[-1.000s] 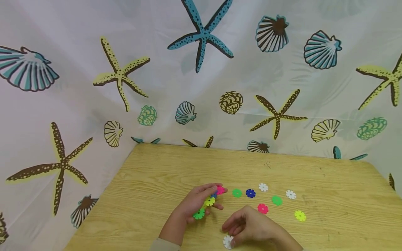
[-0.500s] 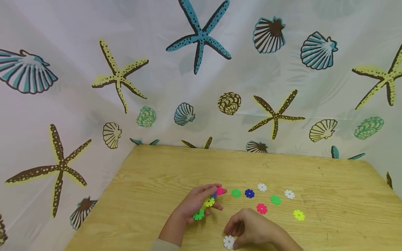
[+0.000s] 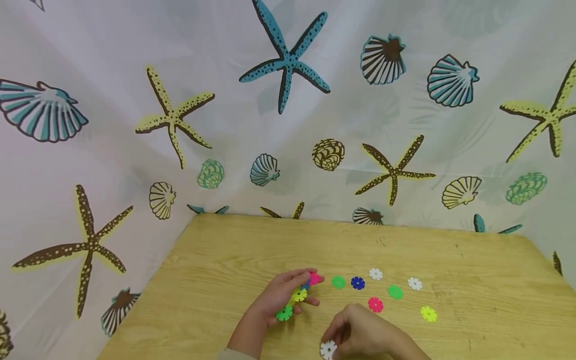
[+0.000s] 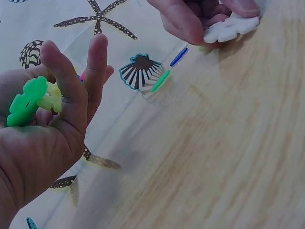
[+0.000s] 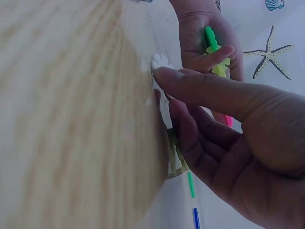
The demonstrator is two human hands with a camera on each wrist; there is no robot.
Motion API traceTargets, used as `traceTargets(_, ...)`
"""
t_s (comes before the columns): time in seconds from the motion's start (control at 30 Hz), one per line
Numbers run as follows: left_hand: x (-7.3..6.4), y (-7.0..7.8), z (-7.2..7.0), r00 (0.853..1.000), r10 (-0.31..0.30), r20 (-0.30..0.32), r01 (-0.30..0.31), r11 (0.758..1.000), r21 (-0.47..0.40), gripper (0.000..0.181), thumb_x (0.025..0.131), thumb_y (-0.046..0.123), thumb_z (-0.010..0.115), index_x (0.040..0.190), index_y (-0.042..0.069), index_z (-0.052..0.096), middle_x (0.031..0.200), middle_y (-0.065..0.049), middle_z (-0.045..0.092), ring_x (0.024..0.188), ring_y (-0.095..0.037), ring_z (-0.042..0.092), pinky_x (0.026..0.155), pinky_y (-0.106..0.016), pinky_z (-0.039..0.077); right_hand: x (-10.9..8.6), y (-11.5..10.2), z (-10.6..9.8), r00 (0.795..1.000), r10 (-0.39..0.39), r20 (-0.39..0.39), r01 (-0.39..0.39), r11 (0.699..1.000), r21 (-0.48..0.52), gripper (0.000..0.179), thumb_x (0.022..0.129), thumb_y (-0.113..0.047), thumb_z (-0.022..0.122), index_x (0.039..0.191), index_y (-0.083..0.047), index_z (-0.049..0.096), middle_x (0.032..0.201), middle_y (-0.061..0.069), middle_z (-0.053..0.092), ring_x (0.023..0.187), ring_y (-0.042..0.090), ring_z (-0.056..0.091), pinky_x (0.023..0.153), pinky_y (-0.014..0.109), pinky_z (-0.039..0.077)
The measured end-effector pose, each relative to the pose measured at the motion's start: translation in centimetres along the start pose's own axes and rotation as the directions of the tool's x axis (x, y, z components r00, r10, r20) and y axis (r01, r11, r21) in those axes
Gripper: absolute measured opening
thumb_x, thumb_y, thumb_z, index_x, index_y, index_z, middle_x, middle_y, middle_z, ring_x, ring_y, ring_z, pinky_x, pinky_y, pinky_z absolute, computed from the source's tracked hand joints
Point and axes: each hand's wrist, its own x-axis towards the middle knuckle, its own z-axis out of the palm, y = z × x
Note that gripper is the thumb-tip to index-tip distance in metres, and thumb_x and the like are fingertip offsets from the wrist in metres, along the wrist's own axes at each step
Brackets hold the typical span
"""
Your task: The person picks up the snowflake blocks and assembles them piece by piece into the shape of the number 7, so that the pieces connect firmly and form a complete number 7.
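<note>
In the head view my left hand (image 3: 273, 294) grips a short chain of notched interlocking plastic discs. Its green disc (image 3: 281, 316) is nearest me, followed by a yellow disc (image 3: 297, 297), a partly hidden blue disc (image 3: 305, 285) and a pink disc (image 3: 314, 280). Two fingers stretch out past the chain in the left wrist view. At the front of the table, my right hand (image 3: 362, 331) pinches a white disc (image 3: 325, 348) between thumb and fingers. The right wrist view has this white disc (image 5: 158, 61) tilted on edge, close over the tabletop.
Several loose discs lie beyond my right hand, among them a green disc (image 3: 338, 282), a dark blue disc (image 3: 358, 283), a pink disc (image 3: 375, 305) and a yellow disc (image 3: 429, 314). A shell-printed curtain (image 3: 288, 130) borders the wooden table (image 3: 216, 250).
The right fingers have closed down onto the white disc, which has shifted slightly. My left hand keeps its grip on the chain. The head view has tilted a little, so everything sits lower.
</note>
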Motion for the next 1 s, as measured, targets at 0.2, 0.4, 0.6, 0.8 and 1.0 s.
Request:
traceTargets(0.2, -0.02, -0.19, 0.08, 1.0, -0.001, -0.001, 0.001, 1.0, 0.0, 0.054, 0.102, 0.045, 0.054, 0.144, 0.011, 0.053, 0.144, -0.006, 0.059, 0.091, -0.018, 0.074, 0.048, -0.012, 0.043, -0.02, 0.1, 0.12, 0.999, -0.036, -0.007, 0.036, 0.999, 0.012, 0.018, 0.078, -0.003, 0.082, 0.096, -0.005, 0.08, 0.088, 0.004, 0.076, 0.074, 0.001, 0.066, 0.067, 0.018, 0.057)
traceTargets(0.4, -0.07, -0.14, 0.16, 1.0, 0.008, 0.012, -0.009, 1.0, 0.014, 0.055, 0.102, 0.046, 0.054, 0.145, 0.011, 0.053, 0.147, -0.006, 0.055, 0.091, -0.017, 0.074, 0.046, -0.012, 0.04, 0.16, -0.04, 0.25, 0.999, 0.01, -0.048, -0.01, 1.0, 0.01, 0.015, 0.08, -0.004, 0.08, 0.095, -0.006, 0.081, 0.091, 0.002, 0.077, 0.075, 0.002, 0.068, 0.066, 0.017, 0.056)
traceTargets(0.6, -0.03, -0.18, 0.18, 1.0, 0.012, 0.005, -0.012, 1.0, 0.015, 0.055, 0.102, 0.046, 0.053, 0.145, 0.011, 0.053, 0.141, -0.007, 0.061, 0.09, -0.017, 0.074, 0.045, -0.011, 0.041, 0.43, 0.2, 0.05, 0.995, 0.059, -0.077, -0.058, 0.998, 0.016, 0.015, 0.082, -0.009, 0.081, 0.096, -0.006, 0.081, 0.091, 0.005, 0.078, 0.077, 0.004, 0.071, 0.068, 0.017, 0.057)
traceTargets(0.8, 0.19, -0.27, 0.19, 1.0, 0.016, 0.001, -0.016, 1.0, 0.026, 0.056, 0.101, 0.047, 0.053, 0.144, 0.011, 0.054, 0.141, -0.007, 0.06, 0.089, -0.017, 0.074, 0.045, -0.012, 0.041, 0.68, 0.62, -0.12, 0.989, 0.069, -0.134, -0.066, 0.997, 0.028, 0.017, 0.082, -0.014, 0.082, 0.098, -0.007, 0.081, 0.093, 0.005, 0.079, 0.083, 0.006, 0.071, 0.072, 0.016, 0.057)
traceTargets(1.0, 0.23, -0.24, 0.26, 1.0, 0.013, 0.013, -0.014, 1.0, 0.022, 0.056, 0.101, 0.046, 0.054, 0.145, 0.011, 0.053, 0.136, -0.006, 0.064, 0.088, -0.016, 0.074, 0.044, -0.011, 0.041, 0.73, 0.77, -0.48, 0.97, 0.089, -0.224, -0.077, 0.995, 0.061, 0.02, 0.082, -0.016, 0.083, 0.1, -0.009, 0.081, 0.096, 0.007, 0.078, 0.088, 0.011, 0.072, 0.07, 0.018, 0.057)
